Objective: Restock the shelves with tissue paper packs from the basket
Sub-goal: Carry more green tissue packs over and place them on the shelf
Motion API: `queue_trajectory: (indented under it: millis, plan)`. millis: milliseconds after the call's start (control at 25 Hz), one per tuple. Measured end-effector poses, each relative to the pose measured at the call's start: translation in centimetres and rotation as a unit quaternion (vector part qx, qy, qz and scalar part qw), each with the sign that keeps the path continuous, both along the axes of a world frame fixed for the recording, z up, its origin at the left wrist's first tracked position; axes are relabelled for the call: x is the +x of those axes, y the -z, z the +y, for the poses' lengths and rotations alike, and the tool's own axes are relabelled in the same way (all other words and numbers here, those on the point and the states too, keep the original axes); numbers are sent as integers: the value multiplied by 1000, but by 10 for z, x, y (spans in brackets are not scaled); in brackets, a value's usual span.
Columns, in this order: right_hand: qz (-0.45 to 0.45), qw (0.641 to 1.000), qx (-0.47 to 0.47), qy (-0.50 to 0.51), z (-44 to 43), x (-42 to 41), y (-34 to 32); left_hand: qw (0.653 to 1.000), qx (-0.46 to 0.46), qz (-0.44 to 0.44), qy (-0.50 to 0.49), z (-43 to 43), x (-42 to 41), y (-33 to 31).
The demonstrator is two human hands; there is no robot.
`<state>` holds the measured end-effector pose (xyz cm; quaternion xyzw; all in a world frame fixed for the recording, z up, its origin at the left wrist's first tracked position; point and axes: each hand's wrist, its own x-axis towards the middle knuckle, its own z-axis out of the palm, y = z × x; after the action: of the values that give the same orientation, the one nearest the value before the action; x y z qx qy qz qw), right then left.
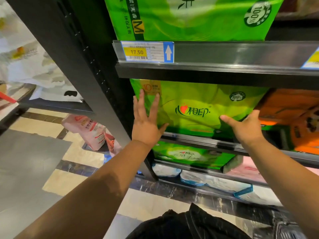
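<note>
Pressing my flat, open left hand (146,123) on the green tissue pack (198,104), long axis nine-to-three; my open right hand (245,125) steadies its three o'clock end.

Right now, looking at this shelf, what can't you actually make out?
Basket: nowhere in the head view.
Right hand: fingers tucked past the green tissue pack, so its grip is unclear.
Price tag: fine print too small; only 17.50 reads.
Upper green pack: cut by the top edge.
Orange pack: cut by the right edge, blurred.
</note>
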<state>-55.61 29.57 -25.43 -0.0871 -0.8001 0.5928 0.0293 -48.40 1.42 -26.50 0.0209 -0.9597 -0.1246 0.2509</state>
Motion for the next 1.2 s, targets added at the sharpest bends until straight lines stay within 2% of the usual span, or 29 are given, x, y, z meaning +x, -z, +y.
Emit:
queue_trajectory:
  millis: [120,240,480,640,920,1200]
  plan:
    - [5,1000,27,7,-11,-7,9,994,-56,-89,-16,5,0,13]
    - [13,999,32,5,-22,-14,18,980,-99,-172,22,15,-4,18]
    - [-8,998,54,35,-24,-25,29,960,-130,-247,-25,23,-20,14]
    - [18,996,70,52,-27,-24,40,972,-118,-204,-19,22,-30,24]
    - [-38,993,78,79,-32,-44,60,994,-90,-52,36,8,-54,47]
    - [-7,992,84,93,-36,-72,78,990,-123,-65,12,5,-86,51]
